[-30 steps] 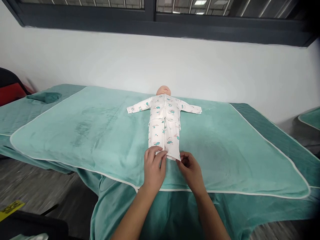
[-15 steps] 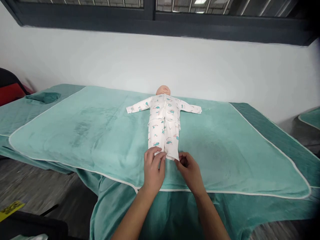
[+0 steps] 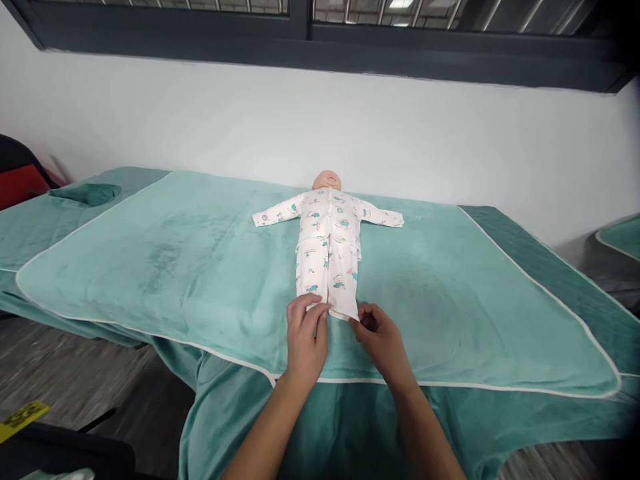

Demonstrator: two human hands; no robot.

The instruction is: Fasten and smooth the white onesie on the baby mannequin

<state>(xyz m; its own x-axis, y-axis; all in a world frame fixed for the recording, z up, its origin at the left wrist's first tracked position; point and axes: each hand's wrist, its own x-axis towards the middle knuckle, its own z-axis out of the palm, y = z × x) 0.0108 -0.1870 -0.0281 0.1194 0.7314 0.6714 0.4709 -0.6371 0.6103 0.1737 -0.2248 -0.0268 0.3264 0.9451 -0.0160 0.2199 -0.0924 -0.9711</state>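
Pinches the corner of one cuff of the white trousers point(image 3: 343, 267) between thumb and forefinger of the right hand point(image 3: 384, 340), remaining fingers curled in. Bends the fingers of the left hand point(image 3: 306, 343) over the end of the other leg, thumb close to forefinger; cannot tell a grip there from mere touch.

Just beyond, a doll point(image 3: 329, 230) in these trousers and a matching jacket point(image 3: 320, 213), both white with small scattered teal and reddish prints. Looks smooth and neatly laid out, with an opening down the jacket front, a jacket hem over the trouser top, and a narrow gap between the legs. Has a bare, rounded, pinkish head point(image 3: 323, 180) above the collar.

Lies near the middle of a draped bed point(image 3: 30, 237), on a plush pale green cover point(image 3: 210, 267) with white edging and darker brushed patches. Below that, a deeper green sheet point(image 3: 240, 413), hanging in folds on the near side. Behind, a white wall point(image 3: 320, 113) and a dark window frame point(image 3: 175, 43) with bars. At lower left, a grey floor point(image 3: 90, 363) and a yellow label point(image 3: 23, 419) on something black.

Points head to the wall and trouser ends to the hands, front upward. Runs lengthwise straight across the bed's width, with both sleeves spread sideways, nearly square to that long axis.
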